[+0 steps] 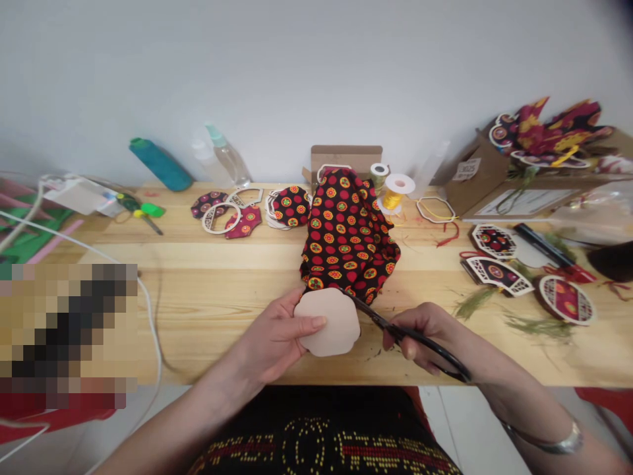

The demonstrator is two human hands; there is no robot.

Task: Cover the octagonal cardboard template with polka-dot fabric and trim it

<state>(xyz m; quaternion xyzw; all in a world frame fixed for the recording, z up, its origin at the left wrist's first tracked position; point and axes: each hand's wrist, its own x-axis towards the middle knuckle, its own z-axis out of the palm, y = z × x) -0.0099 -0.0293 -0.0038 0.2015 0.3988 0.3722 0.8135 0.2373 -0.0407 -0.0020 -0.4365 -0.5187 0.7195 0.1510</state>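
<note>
My left hand pinches a pale card shape with a scalloped outline, thumb lying on top of it. Behind the card, patterned fabric, black with red and yellow dots, spreads back over the table. My right hand grips black-handled scissors. Their blades reach the fabric along the upper right edge of the card; how far the blades are apart is hard to make out. A bracelet sits on the right wrist.
Fabric-covered pieces and frames lie back left, near bottles. Yellow thread spool stands behind the fabric. A cardboard box, finished ornaments and a black marker are on the right. A white cable crosses the left side.
</note>
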